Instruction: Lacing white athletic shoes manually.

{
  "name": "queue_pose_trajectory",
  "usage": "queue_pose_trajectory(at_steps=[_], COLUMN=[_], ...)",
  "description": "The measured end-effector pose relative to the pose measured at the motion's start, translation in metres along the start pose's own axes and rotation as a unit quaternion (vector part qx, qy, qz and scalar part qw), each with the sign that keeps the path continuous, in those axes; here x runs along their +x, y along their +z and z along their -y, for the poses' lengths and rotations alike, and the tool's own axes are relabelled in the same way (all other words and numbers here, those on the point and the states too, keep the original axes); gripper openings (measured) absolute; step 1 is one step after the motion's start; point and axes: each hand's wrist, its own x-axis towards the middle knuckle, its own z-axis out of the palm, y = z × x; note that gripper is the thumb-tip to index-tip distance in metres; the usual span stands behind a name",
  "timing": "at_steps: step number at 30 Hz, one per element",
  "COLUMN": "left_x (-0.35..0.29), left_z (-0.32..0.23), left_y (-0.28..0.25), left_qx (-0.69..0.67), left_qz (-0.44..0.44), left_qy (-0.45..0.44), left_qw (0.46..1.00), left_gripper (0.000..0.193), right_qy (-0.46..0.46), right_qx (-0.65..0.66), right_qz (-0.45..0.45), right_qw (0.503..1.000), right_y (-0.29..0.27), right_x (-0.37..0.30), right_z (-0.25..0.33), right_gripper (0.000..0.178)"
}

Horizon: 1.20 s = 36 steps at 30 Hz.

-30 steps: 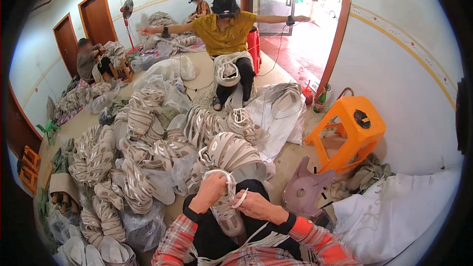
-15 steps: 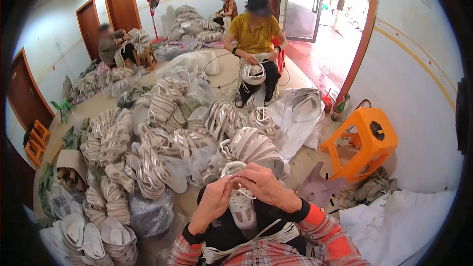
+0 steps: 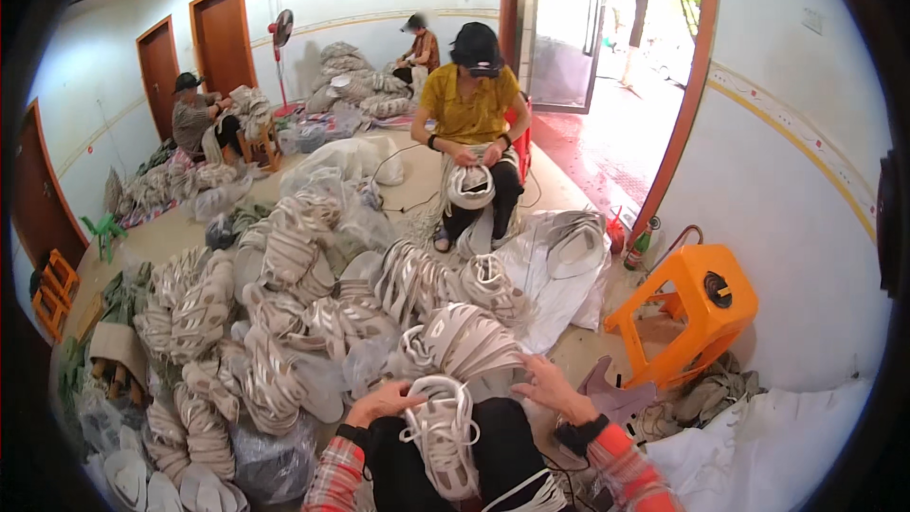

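A beige-and-white shoe upper lies on my dark-trousered lap, with a white lace through its front and loops standing out at both sides. My left hand is at its left, fingers stretched out, tips at the collar edge. Apart from the shoe, my right hand hangs to the right with its fingers spread and nothing in them. Just beyond it is a nested stack of shoe uppers. Loose white laces lie across my right thigh.
Piled shoe uppers and clear plastic bags cover the floor ahead and left. An orange stool stands right, near white sheeting. A person in a yellow shirt sits ahead holding a shoe upper; two others sit farther back.
My hands, together at the shoe's lace before, have parted: the left went to the shoe's left side, the right outward. The lace now shows loops. The view has shifted slightly.
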Motion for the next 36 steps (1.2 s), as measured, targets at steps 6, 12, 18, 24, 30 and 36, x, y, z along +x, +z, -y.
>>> queue_pose_trajectory(at_steps=[6, 12, 18, 24, 30, 36], left_x=[0.042, 0.031, -0.055, -0.028, 0.083, -0.014], left_z=[0.009, -0.036, -0.116, -0.132, -0.100, -0.050], left_y=[0.014, 0.024, 0.044, 0.094, 0.129, 0.050], left_qx=[-0.118, 0.193, -0.479, -0.343, -0.117, -0.013], left_qz=[0.042, -0.077, 0.016, -0.177, -0.239, -0.168], left_qy=[-0.012, -0.026, -0.047, 0.325, 0.256, 0.199], left_qw=[0.992, 0.978, 0.876, 0.864, 0.929, 0.965], left_gripper=[0.045, 0.042, 0.036, 0.039, 0.032, 0.037], right_qy=[0.069, -0.042, 0.067, -0.168, -0.099, -0.190], right_qx=[-0.088, 0.146, -0.150, -0.220, 0.006, -0.174], right_qz=[-0.063, -0.079, -0.117, -0.097, 0.230, -0.013], right_qw=[0.992, 0.985, 0.980, 0.956, 0.968, 0.966], right_y=[0.045, 0.072, 0.003, -0.038, -0.069, 0.021], right_x=[0.041, 0.088, 0.091, 0.087, 0.066, -0.016], right_z=[-0.116, -0.164, -0.033, 0.054, 0.014, -0.015], right_gripper=[0.091, 0.042, 0.018, 0.022, 0.031, 0.034])
